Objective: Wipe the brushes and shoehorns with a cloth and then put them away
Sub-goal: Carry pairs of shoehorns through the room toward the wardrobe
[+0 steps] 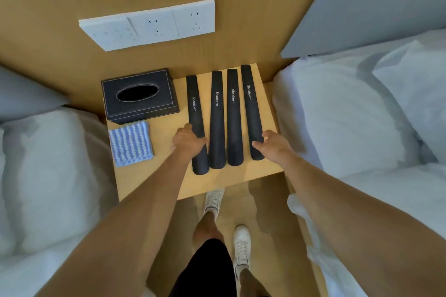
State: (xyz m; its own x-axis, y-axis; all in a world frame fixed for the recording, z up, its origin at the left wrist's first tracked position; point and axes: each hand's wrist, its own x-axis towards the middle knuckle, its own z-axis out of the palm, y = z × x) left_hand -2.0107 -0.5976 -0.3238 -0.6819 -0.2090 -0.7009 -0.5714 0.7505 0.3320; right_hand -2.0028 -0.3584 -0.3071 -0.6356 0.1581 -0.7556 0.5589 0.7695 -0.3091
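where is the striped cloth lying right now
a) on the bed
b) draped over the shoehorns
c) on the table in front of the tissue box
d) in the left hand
c: the folded blue-and-white striped cloth lies flat on the table, just on the near side of the black tissue box; neither hand touches it, since the left hand and right hand are both at the shoehorns.

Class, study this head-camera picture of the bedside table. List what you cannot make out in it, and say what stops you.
- Inside of the tissue box: its opening is dark, so no tissue can be confirmed.
- Part of the leftmost shoehorn: covered by the left hand.
- Near end of the rightmost shoehorn: partly covered by the right hand.
- Brushes: none in view.
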